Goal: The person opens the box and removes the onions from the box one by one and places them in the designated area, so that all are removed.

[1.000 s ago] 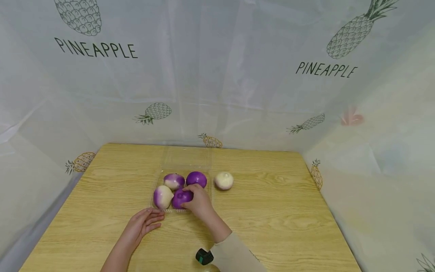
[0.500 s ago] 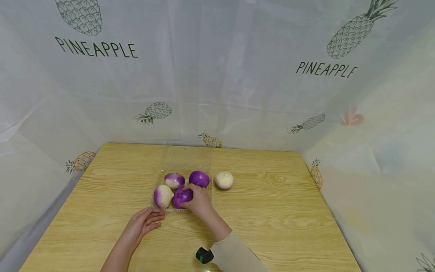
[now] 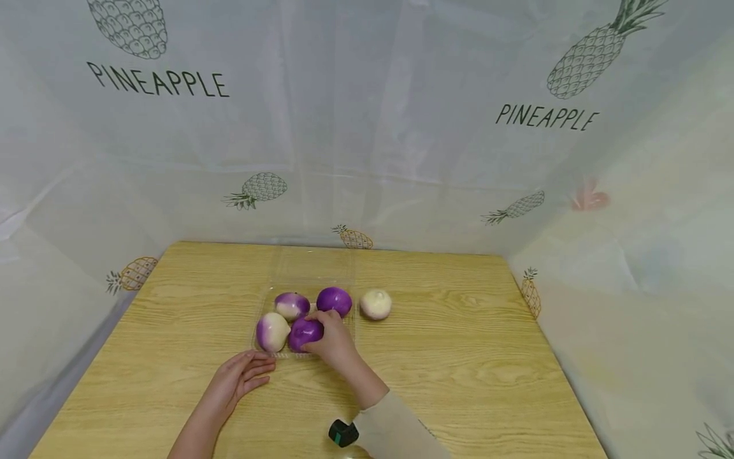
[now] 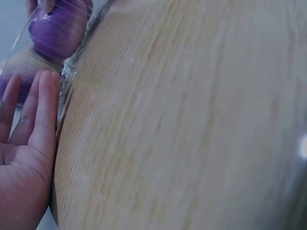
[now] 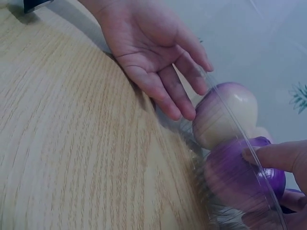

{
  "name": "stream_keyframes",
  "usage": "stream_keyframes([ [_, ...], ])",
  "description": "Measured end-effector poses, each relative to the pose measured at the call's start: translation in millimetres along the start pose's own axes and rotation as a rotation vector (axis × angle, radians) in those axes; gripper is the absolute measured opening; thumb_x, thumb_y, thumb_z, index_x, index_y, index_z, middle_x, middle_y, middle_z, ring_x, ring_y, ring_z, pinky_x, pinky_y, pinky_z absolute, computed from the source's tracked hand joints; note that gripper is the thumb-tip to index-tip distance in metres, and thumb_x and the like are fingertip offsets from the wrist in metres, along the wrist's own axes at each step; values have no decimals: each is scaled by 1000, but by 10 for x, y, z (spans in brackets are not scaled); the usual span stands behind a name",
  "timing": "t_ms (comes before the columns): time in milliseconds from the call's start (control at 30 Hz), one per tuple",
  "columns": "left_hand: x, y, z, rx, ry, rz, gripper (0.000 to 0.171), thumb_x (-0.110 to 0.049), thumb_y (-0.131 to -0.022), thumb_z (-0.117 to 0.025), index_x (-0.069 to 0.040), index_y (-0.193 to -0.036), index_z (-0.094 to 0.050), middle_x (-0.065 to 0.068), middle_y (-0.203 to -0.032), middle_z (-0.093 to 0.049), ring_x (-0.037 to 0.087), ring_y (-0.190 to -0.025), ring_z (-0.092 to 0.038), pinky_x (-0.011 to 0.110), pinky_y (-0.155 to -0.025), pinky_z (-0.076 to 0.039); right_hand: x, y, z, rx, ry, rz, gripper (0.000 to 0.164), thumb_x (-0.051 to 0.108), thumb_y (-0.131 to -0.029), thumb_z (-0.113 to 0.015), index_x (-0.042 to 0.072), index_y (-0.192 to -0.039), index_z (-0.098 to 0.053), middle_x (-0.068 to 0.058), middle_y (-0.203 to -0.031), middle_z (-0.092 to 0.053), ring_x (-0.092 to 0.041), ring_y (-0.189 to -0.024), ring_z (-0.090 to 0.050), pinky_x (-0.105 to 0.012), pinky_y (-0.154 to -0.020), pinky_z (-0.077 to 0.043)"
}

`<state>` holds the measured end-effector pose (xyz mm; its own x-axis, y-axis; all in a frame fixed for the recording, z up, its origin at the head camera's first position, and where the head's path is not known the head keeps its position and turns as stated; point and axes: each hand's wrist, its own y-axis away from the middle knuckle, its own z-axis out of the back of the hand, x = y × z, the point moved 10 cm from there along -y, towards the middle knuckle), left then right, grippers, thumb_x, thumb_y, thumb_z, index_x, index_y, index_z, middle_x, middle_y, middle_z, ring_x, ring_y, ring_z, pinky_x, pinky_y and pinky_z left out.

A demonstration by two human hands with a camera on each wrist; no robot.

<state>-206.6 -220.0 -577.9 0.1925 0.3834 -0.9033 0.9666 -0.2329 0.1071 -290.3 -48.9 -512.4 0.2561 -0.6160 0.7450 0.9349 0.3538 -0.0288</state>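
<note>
A clear plastic clamshell box (image 3: 351,338) stands on the table, its lid (image 3: 314,264) folded back behind it. Inside, a purple onion (image 3: 304,335) at the front right is gripped by my right hand (image 3: 332,344), thumb and fingers on its sides. Left of it lies a white-and-purple onion (image 3: 273,332); behind are another two-toned onion (image 3: 292,306) and a second purple onion (image 3: 335,301). My left hand (image 3: 237,377) has its fingers extended, fingertips right at the box's front left edge. In the right wrist view, the box wall (image 5: 244,136) crosses before the gripped onion.
A whitish onion (image 3: 375,305) sits on the wooden table (image 3: 459,357), just right of the box. A pale curtain (image 3: 401,159) printed with pineapples hangs behind the table and along its sides. A small black device (image 3: 343,433) is at the right sleeve.
The purple onion at the back right of the box has shifted slightly right and back. My right hand keeps its grip on the front purple onion; my left hand stays in place.
</note>
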Motion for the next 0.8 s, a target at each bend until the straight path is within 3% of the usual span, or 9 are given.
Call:
stream_keyframes([
  [367,53,-14,58,-42,2,25,37,-23,-109,-36,1,-116,-63,13,-112,-66,24,-108,-64,39,-93,-53,-4,46,69,-51,-102,4,49,3,-72,-86,12,-116,-67,-6,-118,-50,-33,-116,-54,-48,-101,-46],
  [567,67,-4,73,-45,3,36,38,-25,-108,-38,2,-117,-62,13,-113,-66,24,-108,-64,39,-93,-53,-24,117,175,-91,-225,-2,51,3,-73,-84,15,-119,-65,-5,-123,-48,-35,-122,-49,-51,-103,-44],
  [800,32,-10,36,7,19,0,38,-23,-109,-35,2,-119,-62,13,-115,-66,24,-110,-63,38,-94,-52,-75,150,342,-144,-350,-7,53,0,-74,-83,16,-121,-66,-1,-124,-49,-28,-123,-49,-38,-103,-45],
])
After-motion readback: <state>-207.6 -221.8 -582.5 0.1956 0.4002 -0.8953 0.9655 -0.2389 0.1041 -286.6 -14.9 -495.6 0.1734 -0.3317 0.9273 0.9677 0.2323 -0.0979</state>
